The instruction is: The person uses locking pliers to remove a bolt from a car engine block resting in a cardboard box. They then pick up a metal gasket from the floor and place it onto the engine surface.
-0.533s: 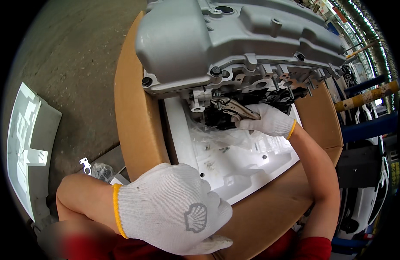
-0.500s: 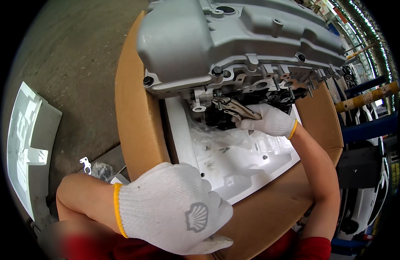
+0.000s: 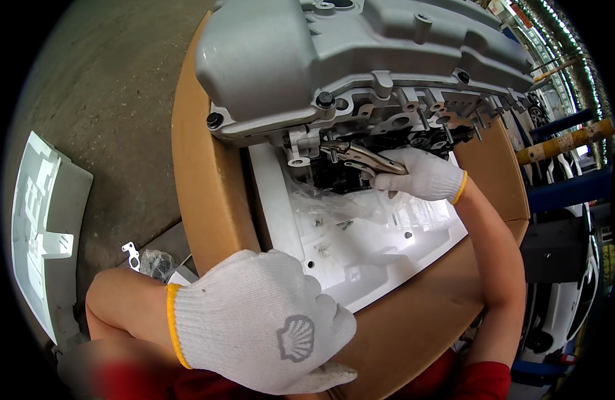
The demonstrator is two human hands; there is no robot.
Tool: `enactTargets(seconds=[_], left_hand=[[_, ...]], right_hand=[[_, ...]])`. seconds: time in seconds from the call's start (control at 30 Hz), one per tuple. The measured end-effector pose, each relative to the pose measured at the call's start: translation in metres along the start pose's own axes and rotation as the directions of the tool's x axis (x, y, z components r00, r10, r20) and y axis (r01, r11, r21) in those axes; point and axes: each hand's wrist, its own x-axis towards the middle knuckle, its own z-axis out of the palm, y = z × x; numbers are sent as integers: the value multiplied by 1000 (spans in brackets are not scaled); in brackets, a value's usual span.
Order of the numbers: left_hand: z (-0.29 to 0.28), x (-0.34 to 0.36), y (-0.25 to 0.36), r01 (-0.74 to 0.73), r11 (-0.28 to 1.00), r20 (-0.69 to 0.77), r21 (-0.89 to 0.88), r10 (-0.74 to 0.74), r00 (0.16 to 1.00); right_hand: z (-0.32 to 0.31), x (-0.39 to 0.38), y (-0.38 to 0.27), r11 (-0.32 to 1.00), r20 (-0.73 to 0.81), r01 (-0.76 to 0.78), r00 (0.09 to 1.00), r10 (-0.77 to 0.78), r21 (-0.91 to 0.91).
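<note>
My right hand (image 3: 424, 175), in a white knitted glove, is closed around metal locking pliers (image 3: 364, 159). Their jaws reach left to the underside of the grey engine (image 3: 267, 73), at a small stud beside a silver bracket (image 3: 303, 145). Whether the jaws bite on the stud, I cannot tell. My left hand (image 3: 254, 327), also gloved, is over the near left part of the cardboard box (image 3: 211, 220). Its fingers bend loosely downward, the thumb apart from them, and nothing shows between them. The fingertips are partly hidden.
The engine stands in the box above a white foam tray (image 3: 374, 267) and crumpled clear plastic (image 3: 334, 207). On the floor at left lie a white foam piece (image 3: 44, 227) and a small metal bracket (image 3: 131, 255). Blue and yellow lift parts (image 3: 567, 143) stand at right.
The pliers and my right hand have shifted slightly up in the picture, as has the engine with the view. My left hand stays nearly where it was.
</note>
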Motion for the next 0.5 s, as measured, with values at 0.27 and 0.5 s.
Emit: enactTargets(seconds=[0.27,0.5], left_hand=[[-3,0,1,20,1000,15,5,-20,1000],[-2,0,1,11,1000,29,-1,-11,1000]], right_hand=[[-3,-3,-6,996,24,-48,999,47,68],[-18,-20,-29,961,-57,-110,993,99,-254]])
